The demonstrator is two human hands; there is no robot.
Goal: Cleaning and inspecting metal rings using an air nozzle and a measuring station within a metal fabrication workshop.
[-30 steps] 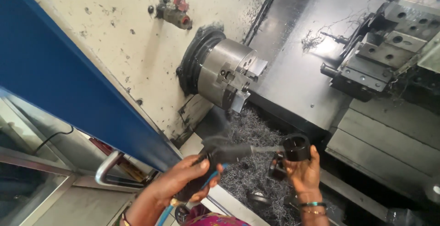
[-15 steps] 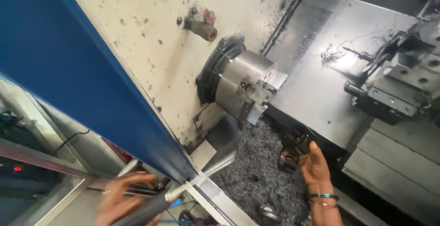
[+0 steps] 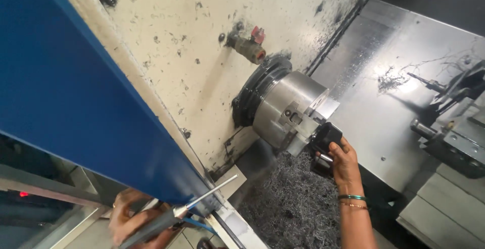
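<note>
Fingers of the right hand (image 3: pixel 344 159) gripped a black part (image 3: pixel 327 137), pressed against the lathe chuck (image 3: pixel 288 110) above the metal shavings (image 3: pixel 293 208). Low at the blue door (image 3: pixel 76 102), the blurred left hand (image 3: pixel 132 222) clenched an air gun (image 3: pixel 174 212).

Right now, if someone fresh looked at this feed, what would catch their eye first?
Most likely the big silver lathe chuck jutting from the speckled cream wall at centre, with the right hand pressing a black part against its face. Next, the blue door panel filling the left side, and below it the left hand gripping an air gun with a thin metal nozzle. A heap of metal shavings lies under the chuck.
</note>
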